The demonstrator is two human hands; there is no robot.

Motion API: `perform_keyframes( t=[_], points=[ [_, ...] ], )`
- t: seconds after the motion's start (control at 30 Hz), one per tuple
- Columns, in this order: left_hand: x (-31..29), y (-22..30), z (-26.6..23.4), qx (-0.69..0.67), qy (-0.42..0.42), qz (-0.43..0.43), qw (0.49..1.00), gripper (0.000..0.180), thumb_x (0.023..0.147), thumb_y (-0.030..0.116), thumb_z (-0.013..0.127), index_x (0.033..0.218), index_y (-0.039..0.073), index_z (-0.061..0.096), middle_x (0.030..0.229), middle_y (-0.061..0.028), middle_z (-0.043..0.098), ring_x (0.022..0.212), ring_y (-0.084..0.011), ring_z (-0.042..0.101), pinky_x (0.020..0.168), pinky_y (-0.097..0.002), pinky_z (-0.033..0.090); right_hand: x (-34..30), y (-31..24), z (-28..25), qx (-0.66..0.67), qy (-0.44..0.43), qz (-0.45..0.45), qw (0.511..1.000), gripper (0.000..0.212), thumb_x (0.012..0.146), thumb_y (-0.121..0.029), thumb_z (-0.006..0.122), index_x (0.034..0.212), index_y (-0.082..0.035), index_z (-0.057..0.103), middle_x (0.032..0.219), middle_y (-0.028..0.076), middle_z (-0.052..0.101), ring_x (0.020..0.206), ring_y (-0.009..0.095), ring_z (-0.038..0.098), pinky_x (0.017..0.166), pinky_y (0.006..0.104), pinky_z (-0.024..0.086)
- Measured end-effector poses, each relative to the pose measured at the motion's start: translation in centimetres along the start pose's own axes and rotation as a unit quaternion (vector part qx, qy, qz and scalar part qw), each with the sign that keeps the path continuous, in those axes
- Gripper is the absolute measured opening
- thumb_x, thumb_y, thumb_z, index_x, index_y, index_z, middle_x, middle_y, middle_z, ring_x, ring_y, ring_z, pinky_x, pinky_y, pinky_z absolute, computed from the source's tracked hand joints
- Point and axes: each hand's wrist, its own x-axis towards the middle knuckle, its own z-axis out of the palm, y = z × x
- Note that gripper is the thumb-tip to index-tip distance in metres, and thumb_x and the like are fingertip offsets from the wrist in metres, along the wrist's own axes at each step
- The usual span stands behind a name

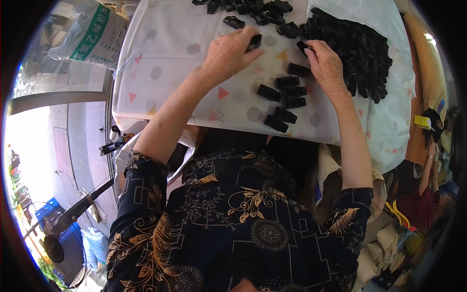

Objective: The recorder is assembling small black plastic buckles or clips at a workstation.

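Observation:
My left hand is over the middle of the table, its fingers and thumb closed around a small black plastic piece. To its right, my right hand pinches another black piece at the left edge of a large heap of black pieces. Nearer to me lies a loose group of similar blocky pieces, among them one black piece just below my right fingers and another black piece close to the table's front edge. What the pieces are exactly, I cannot make out.
A pale cloth with coloured shapes covers the table. More black pieces are strewn along the far side. A white-and-green sack is at the far left, a fan at the lower left. Another person is at the right.

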Motion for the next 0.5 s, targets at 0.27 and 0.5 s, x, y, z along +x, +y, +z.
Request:
perform_keyframes(
  t=[0.27,0.5],
  points=[
    [2.3,2.2,2.4,0.033,-0.085,0.114,0.989,0.028,0.094,0.017,0.057,0.122,0.014,0.057,0.093,-0.0123,0.07,0.091,-0.0338,0.069,0.076,-0.0454,0.054,-0.8,-2.1,-2.2,0.054,-0.02,0.021,0.998,0.024,0.093,-0.012,0.066,0.114,-0.002,0.065,0.101,0.013,0.065,0.088,0.037,0.064,0.077,0.0402,0.053],
    [4.2,2.8,1.6,-0.023,-0.157,0.116,0.98,0.028,0.089,0.018,0.063,0.117,0.015,0.06,0.092,-0.0108,0.071,0.09,-0.0328,0.069,0.078,-0.046,0.054,-1.2,-2.4,-2.6,0.149,0.018,0.06,0.987,0.024,0.091,-0.004,0.066,0.116,-0.002,0.067,0.097,0.01,0.066,0.086,0.025,0.065,0.075,0.0329,0.053]
  ],
)
